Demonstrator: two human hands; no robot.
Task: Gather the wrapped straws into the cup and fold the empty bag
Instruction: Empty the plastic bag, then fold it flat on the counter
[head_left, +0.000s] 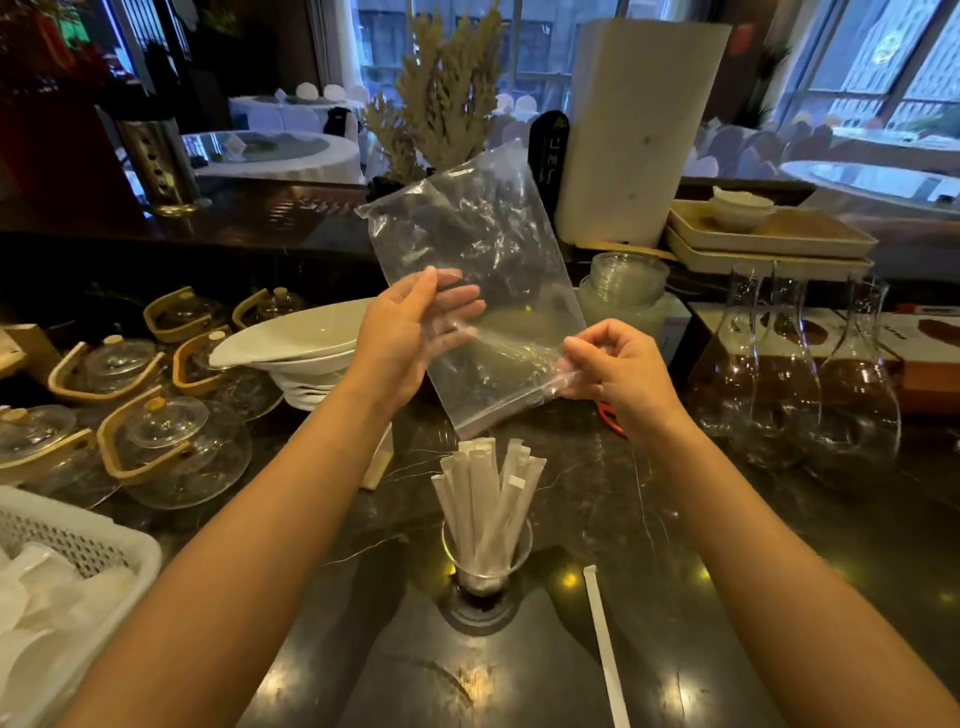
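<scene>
Two hands, left hand (410, 338) and right hand (618, 366), fingers clamped on the crinkled clear plastic bag (478, 270).

Open counter (675, 571) is left around the cup of wrapped straws (487, 519), broken only by one loose straw (605, 649) lying just right of it. The left side is blocked by glass teapots (176, 447), stacked bowls (296, 353) and a white basket (78, 545); the right by glass carafes (795, 374).
</scene>
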